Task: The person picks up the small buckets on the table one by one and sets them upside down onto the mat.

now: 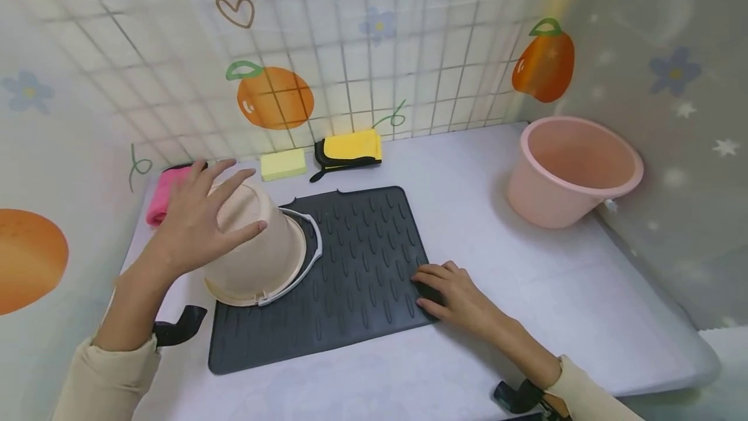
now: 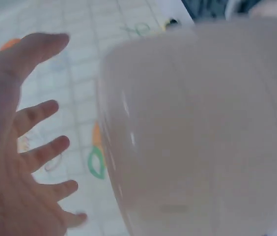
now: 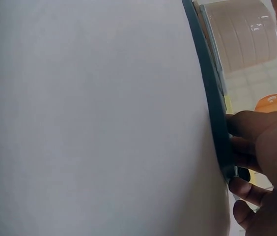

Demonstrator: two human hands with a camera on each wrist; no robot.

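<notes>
Resting rim-down on the left part of a ridged black mat (image 1: 362,265), head view: one beige bucket (image 1: 263,262), inverted, its wide mouth presumably giving it a steady stand. Pale handle (image 1: 319,245): lying round the rim's right side. Left hand (image 1: 201,213): spread beside the bucket's upper part, holding nothing. Right hand (image 1: 456,294): at the mat's right edge, fingers curled. One pink bucket (image 1: 543,197): upright, far right of the desk (image 1: 479,213). Along the back, likely to leave room for the mat: pink cloth (image 1: 162,197), pale yellow sponge (image 1: 283,164), folded yellow cloth (image 1: 353,146) with black trim.

Left wrist view: fingers and thumb fanned, apart from the beige bucket's wall; picture blurred.

Right wrist view: mat edge pinched between thumb and fingers, a hold that probably steadies it; the beige bucket shows beyond.
</notes>
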